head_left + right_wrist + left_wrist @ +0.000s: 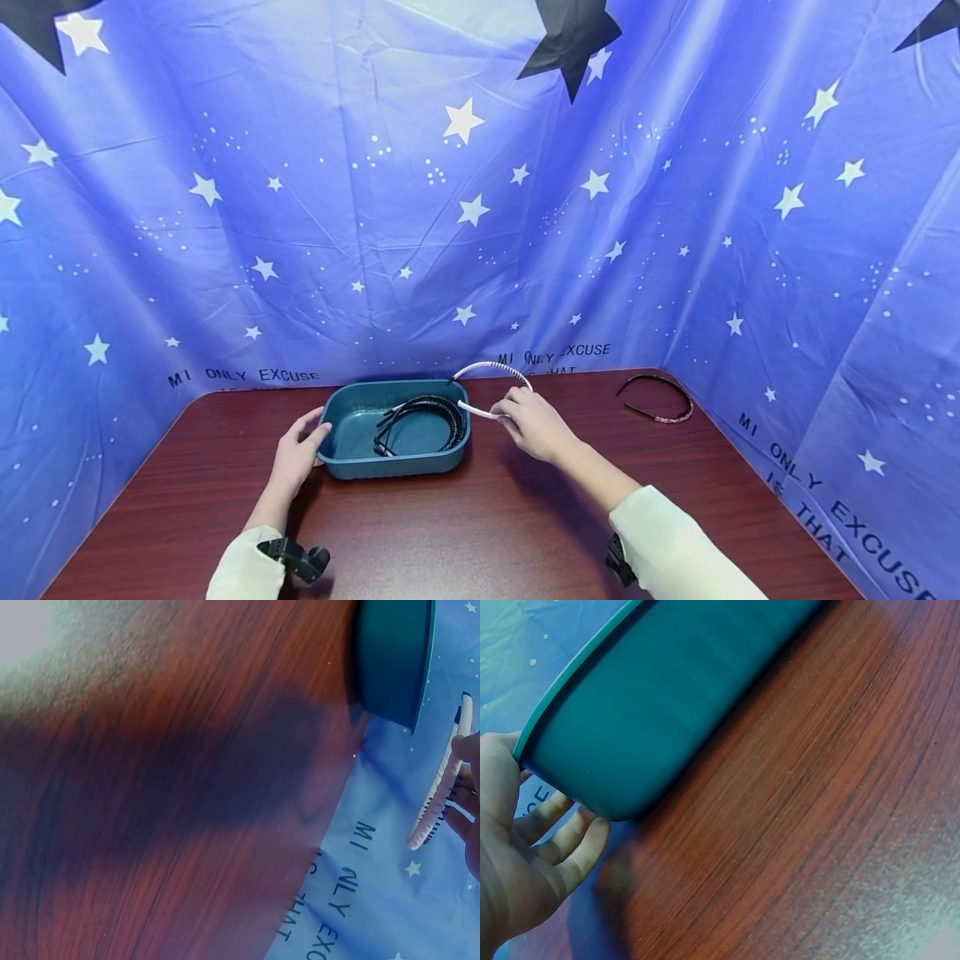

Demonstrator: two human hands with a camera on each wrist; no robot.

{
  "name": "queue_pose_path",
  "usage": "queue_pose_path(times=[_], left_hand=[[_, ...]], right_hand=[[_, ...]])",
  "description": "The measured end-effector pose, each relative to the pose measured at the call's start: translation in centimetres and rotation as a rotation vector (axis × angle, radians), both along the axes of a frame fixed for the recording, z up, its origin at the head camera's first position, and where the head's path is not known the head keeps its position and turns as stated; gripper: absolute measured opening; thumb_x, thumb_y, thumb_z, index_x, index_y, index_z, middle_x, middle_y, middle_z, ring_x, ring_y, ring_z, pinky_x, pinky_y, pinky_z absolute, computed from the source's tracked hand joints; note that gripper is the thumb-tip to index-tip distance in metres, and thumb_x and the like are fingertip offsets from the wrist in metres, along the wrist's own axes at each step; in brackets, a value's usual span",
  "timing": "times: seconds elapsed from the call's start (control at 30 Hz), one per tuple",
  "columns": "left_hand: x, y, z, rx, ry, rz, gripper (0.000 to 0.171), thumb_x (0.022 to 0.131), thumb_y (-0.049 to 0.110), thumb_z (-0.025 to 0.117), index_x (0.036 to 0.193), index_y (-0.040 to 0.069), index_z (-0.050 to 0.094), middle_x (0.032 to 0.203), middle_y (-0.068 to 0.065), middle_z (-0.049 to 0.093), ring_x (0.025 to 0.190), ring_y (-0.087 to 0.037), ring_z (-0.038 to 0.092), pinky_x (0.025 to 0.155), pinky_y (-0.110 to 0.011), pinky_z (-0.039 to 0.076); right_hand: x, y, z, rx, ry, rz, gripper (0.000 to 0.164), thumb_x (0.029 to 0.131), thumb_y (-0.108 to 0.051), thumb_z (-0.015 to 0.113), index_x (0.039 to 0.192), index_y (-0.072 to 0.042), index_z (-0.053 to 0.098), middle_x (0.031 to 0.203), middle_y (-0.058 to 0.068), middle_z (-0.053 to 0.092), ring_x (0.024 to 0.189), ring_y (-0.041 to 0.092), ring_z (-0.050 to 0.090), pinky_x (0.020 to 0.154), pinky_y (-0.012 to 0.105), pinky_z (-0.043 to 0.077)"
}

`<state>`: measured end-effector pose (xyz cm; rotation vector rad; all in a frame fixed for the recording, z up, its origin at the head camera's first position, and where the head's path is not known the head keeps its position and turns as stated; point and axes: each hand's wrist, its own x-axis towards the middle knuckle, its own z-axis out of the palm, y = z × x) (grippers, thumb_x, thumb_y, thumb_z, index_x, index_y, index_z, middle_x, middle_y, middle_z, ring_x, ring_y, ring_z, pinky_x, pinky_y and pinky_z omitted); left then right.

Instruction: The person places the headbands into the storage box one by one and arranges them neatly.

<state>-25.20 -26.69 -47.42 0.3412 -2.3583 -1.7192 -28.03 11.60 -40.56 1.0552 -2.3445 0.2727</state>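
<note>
My right hand (536, 423) pinches a white headband (480, 364) with dark teeth along its inner side. The band's open ends point left, over the right rim of a teal plastic basin (382, 468). In the right wrist view the headband (439, 784) is clear of the table, between thumb and fingers. My left hand (296, 454) holds the basin's left end, thumb at the rim and fingers against the outer wall, as the left wrist view of the basin (630, 712) shows. Several black headbands (427, 404) lie bunched inside the basin.
On the right of the dark red wooden table (465, 542) lies another black headband (660, 418) with a pinkish decorated stretch. Blue star-printed cloth (405, 208) hangs behind the table and along both sides. Each forearm wears a black wrist camera mount (296, 560).
</note>
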Motion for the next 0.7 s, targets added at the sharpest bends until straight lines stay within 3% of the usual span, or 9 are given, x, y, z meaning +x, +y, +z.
queue_pose_path(times=[0.7], left_hand=[[0.0, 0.0, 0.0, -0.008, -0.009, 0.005, 0.047, 0.097, 0.028, 0.05, 0.14, 0.012, 0.041, 0.126, -0.023, 0.048, 0.101, -0.029, 0.053, 0.064, -0.023, 0.054]], right_hand=[[0.3, -2.1, -0.3, 0.008, -0.043, 0.024, 0.01, 0.084, -0.013, 0.067, 0.092, -0.019, 0.07, 0.083, -0.005, 0.057, 0.078, 0.013, 0.052, 0.071, 0.028, 0.044]])
